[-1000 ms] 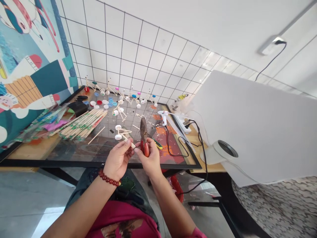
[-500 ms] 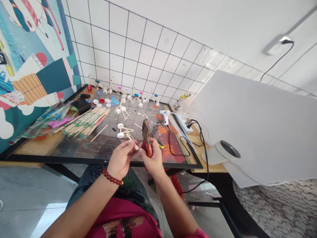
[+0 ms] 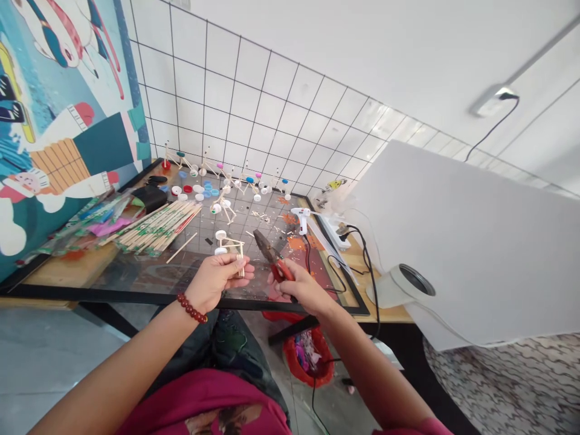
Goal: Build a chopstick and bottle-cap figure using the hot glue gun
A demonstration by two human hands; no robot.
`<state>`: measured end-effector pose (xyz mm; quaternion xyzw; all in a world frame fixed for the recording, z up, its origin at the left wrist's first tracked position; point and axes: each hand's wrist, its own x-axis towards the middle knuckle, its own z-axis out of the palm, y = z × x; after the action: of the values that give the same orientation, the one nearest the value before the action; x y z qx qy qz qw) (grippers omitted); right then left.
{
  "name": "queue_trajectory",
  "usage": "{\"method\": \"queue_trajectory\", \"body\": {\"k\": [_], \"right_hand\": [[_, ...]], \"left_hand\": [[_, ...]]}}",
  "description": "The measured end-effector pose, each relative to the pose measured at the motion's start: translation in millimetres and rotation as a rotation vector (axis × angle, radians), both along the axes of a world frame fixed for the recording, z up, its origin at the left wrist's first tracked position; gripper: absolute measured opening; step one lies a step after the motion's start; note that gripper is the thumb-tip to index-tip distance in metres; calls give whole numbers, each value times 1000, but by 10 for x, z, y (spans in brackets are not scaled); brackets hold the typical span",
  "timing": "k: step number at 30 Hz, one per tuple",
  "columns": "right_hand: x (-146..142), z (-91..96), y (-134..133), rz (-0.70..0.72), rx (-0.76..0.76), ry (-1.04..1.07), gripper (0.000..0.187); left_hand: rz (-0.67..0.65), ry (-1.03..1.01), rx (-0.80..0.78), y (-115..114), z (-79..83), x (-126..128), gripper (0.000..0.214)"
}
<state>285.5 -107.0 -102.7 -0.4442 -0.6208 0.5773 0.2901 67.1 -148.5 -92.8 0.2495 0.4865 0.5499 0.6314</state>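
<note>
My left hand (image 3: 226, 272) is closed around a few short wooden sticks (image 3: 241, 258), held upright between thumb and fingers above the table's front edge. My right hand (image 3: 296, 283) grips pliers (image 3: 270, 254) by their red handles, the dark jaws tilted up and to the left. The pliers and the sticks are apart. Just beyond my left hand lies a small stick frame with white bottle caps (image 3: 220, 235). A similar stick-and-cap piece (image 3: 222, 206) rests farther back.
Bundled wooden sticks (image 3: 158, 228) lie at the left beside plastic packets (image 3: 106, 225). Loose bottle caps (image 3: 198, 189) and more stick frames stand along the back. A white glue gun (image 3: 301, 217), a power strip (image 3: 339, 234) and cables are at the right. Below is a red-lined bin (image 3: 312, 377).
My right hand has moved right with the pliers, whose jaws now tilt left. The sticks in my left hand have turned upright. The view has shifted, bringing the bin into sight.
</note>
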Motion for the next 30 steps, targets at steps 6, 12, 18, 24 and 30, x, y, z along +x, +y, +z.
{"method": "queue_trajectory", "body": {"k": [6,12,18,24,30], "right_hand": [[29,76,0,151,-83,-47,40],[161,84,73,298,109,-262,60],[202,84,130,433,211,-404,61],[213,119,151,465,186,-439,59],[161,91,137,448,180,-457,41]], "left_hand": [[-106,77,9,59,-23,-57,12],[-215,126,-16,130,-47,-117,24],[-285,176,-23,171,-66,-128,28],[-354,311,-25,197,-67,-125,28],[-353,379,-4,236,-91,-59,25]]}}
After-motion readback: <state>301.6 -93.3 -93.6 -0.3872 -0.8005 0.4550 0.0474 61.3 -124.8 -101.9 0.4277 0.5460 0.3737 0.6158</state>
